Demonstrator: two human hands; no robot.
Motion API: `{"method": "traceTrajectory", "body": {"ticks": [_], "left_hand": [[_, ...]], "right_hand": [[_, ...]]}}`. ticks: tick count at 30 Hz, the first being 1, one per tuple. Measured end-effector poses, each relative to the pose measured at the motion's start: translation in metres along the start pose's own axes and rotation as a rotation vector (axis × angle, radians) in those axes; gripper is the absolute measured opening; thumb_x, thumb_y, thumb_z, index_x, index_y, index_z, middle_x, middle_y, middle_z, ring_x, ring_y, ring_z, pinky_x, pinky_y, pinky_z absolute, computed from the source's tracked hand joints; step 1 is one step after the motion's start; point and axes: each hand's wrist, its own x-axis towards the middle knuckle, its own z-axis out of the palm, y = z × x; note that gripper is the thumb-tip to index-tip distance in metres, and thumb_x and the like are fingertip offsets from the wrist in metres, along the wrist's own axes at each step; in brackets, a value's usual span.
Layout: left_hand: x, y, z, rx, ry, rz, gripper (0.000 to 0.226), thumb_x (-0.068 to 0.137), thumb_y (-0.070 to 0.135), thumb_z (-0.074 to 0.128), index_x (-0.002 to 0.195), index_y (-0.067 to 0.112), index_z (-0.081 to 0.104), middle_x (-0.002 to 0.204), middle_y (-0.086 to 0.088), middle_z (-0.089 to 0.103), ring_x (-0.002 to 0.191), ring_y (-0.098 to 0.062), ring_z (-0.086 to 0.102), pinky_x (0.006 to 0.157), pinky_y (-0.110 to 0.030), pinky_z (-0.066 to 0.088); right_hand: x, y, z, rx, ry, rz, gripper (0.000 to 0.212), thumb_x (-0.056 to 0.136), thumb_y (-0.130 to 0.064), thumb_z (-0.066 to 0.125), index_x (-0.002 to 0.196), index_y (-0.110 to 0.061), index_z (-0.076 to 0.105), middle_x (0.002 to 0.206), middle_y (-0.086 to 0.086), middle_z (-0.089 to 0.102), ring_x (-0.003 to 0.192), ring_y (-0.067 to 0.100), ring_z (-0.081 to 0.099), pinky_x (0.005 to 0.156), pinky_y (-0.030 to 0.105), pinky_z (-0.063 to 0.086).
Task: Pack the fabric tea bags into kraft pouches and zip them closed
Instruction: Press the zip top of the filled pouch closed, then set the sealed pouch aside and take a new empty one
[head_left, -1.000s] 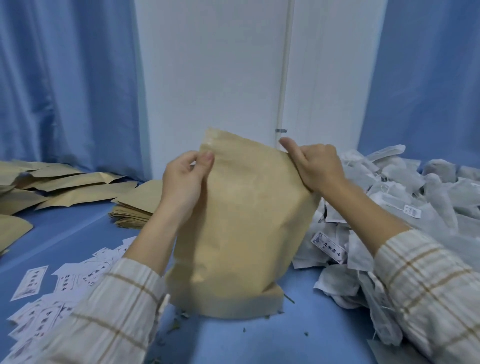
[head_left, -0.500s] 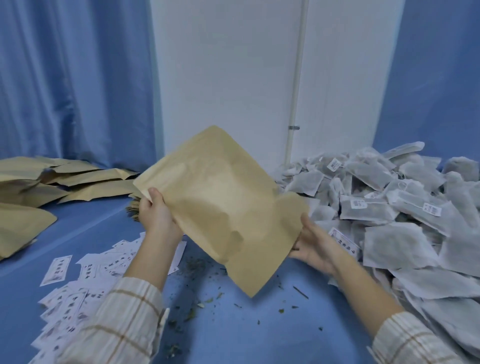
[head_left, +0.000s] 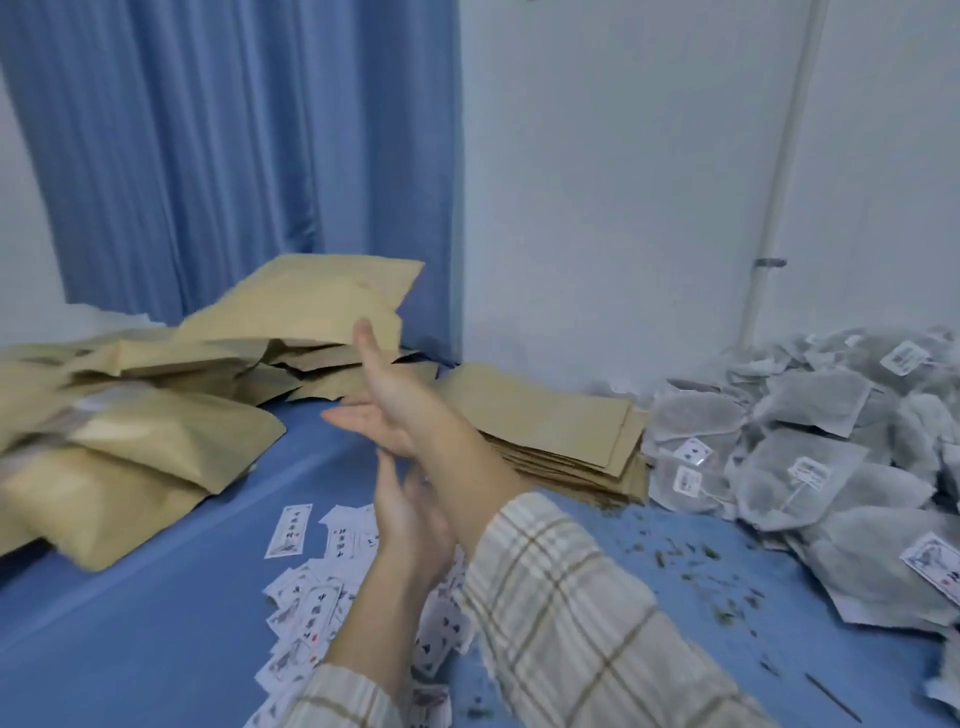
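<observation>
A filled kraft pouch (head_left: 311, 301) hangs in the air, blurred, above a heap of filled kraft pouches (head_left: 119, 431) at the left. No hand touches it. My right hand (head_left: 389, 395) stretches toward it with straight fingers and holds nothing. Below it, my left hand (head_left: 410, 514) is open and empty, fingers pointing up. A stack of flat, empty kraft pouches (head_left: 550, 421) lies behind my right forearm. Grey fabric tea bags (head_left: 800, 452) with white tags are piled at the right.
White printed labels (head_left: 311, 597) lie scattered on the blue table (head_left: 156, 623) under my arms. Loose tea crumbs (head_left: 685, 556) dot the table near the tea bags. A blue curtain (head_left: 234, 156) and a white wall (head_left: 623, 182) stand behind.
Both hands held the pouch a second ago, then tilted it leftward. Now both have let go, and the pouch flies over the left heap. My view has turned left.
</observation>
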Motion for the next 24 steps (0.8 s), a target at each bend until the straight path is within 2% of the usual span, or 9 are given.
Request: {"method": "traceTrajectory", "body": {"ticks": [3,5,8,13,16,18,21,22,24], "left_hand": [[0.021,0.008,-0.006,0.002,0.033,-0.015,0.053,0.099,0.047,0.027,0.134,0.012,0.047,0.134,-0.015,0.052,0.124,-0.036,0.048,0.110,-0.052,0.030],[0.031,0.002,-0.009,0.084,0.090,-0.026,0.051,0.100,0.047,0.026,0.121,0.007,0.051,0.116,-0.016,0.059,0.104,-0.034,0.059,0.094,-0.049,0.046],[0.043,-0.015,-0.005,0.275,0.169,-0.089,0.040,0.101,0.041,0.033,0.106,0.005,0.049,0.096,-0.018,0.063,0.073,-0.032,0.066,0.060,-0.041,0.053],[0.064,-0.035,-0.007,0.301,0.205,-0.183,0.038,0.101,0.029,0.040,0.125,0.000,0.039,0.125,-0.024,0.053,0.099,-0.043,0.060,0.084,-0.051,0.049],[0.070,-0.043,-0.008,0.295,0.204,-0.209,0.033,0.100,0.025,0.043,0.121,0.000,0.040,0.128,-0.025,0.052,0.107,-0.045,0.057,0.085,-0.050,0.048],[0.072,-0.049,-0.006,0.301,0.203,-0.215,0.033,0.099,0.022,0.045,0.122,0.000,0.040,0.127,-0.026,0.052,0.103,-0.044,0.057,0.085,-0.048,0.048],[0.074,-0.059,-0.001,0.293,0.193,-0.229,0.041,0.095,0.020,0.054,0.126,-0.002,0.039,0.118,-0.026,0.054,0.095,-0.041,0.059,0.084,-0.044,0.048],[0.073,-0.062,0.001,0.284,0.190,-0.230,0.044,0.092,0.020,0.058,0.125,-0.002,0.039,0.112,-0.026,0.056,0.093,-0.040,0.060,0.084,-0.043,0.049],[0.071,-0.067,0.005,0.255,0.170,-0.220,0.048,0.087,0.025,0.064,0.121,0.000,0.042,0.107,-0.024,0.058,0.091,-0.038,0.063,0.082,-0.042,0.051]], "right_hand": [[0.032,0.023,-0.010,-0.149,0.191,0.015,0.082,0.078,-0.069,0.050,0.136,-0.013,0.035,0.114,0.012,0.059,0.093,0.020,0.067,0.092,0.032,0.050],[0.036,0.040,-0.044,-0.323,0.310,0.030,0.065,0.082,-0.060,0.051,0.125,-0.012,0.045,0.095,0.006,0.062,0.088,0.022,0.066,0.090,0.039,0.049],[0.034,0.055,-0.096,-0.655,0.452,-0.101,0.044,0.088,-0.039,0.051,0.123,-0.011,0.052,0.110,0.011,0.062,0.096,0.025,0.060,0.090,0.035,0.045],[0.023,0.057,-0.186,-1.722,0.660,-0.141,0.061,0.091,-0.035,0.046,0.142,-0.008,0.025,0.144,0.010,0.033,0.134,0.028,0.028,0.108,0.036,0.024],[0.013,0.060,-0.226,-1.939,0.661,0.135,0.082,0.090,-0.055,0.042,0.147,-0.007,0.007,0.148,0.011,0.029,0.140,0.027,0.016,0.114,0.039,0.013],[0.000,0.062,-0.241,-1.978,0.653,0.192,0.077,0.091,-0.056,0.039,0.146,-0.009,0.014,0.140,0.009,0.044,0.135,0.026,0.028,0.112,0.039,0.016],[-0.029,0.063,-0.243,-2.204,0.640,-0.232,0.032,0.086,-0.037,0.061,0.111,-0.018,0.060,0.085,0.003,0.070,0.088,0.020,0.062,0.087,0.029,0.042],[-0.041,0.065,-0.242,-2.243,0.662,-0.413,0.021,0.073,-0.029,0.075,0.090,-0.020,0.068,0.063,-0.001,0.066,0.067,0.018,0.063,0.073,0.024,0.047],[-0.063,0.071,-0.239,-2.175,0.686,-0.823,0.023,0.058,-0.012,0.082,0.078,-0.017,0.073,0.052,-0.001,0.061,0.052,0.018,0.060,0.063,0.022,0.050]]}}
